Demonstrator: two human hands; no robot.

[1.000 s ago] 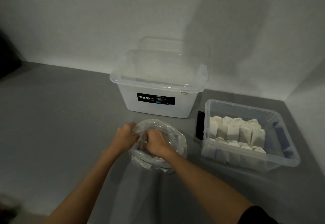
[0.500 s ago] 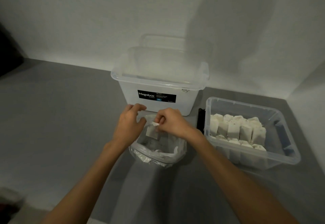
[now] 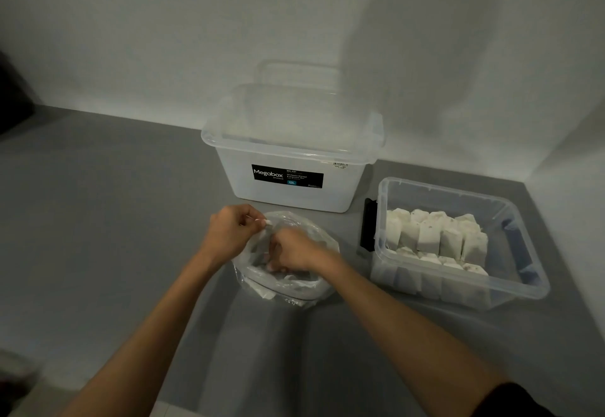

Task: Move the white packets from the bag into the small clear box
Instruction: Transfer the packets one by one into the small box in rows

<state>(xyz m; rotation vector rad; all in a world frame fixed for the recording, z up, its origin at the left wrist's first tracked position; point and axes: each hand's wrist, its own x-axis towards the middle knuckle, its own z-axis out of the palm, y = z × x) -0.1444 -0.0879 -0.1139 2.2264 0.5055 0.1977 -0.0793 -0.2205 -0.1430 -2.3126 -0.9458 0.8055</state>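
Two hands are at the bag, and we log this as the pick step. The left hand (image 3: 229,231) has its fingers curled and pinches the far-left rim of the clear crumpled plastic bag (image 3: 316,236). A small white bit shows at its fingertips, which we cannot identify. The right hand (image 3: 293,249) is down in the bag's mouth with its fingers bent. It is blurred, so we cannot tell whether it grips a packet.

Next move, in our judgement: close on one packet, lift it over the rim, carry it right and stand it beside the rows.

Behind the bag sits a large translucent lidded storage box (image 3: 291,154) with a black label, off the path. Further right, a black clip (image 3: 368,223) sits on the left wall of the small clear plastic box (image 3: 458,292). White paper packets (image 3: 435,240) stand in it in rows. Free room shows mainly at its right end, so placement looks tight.
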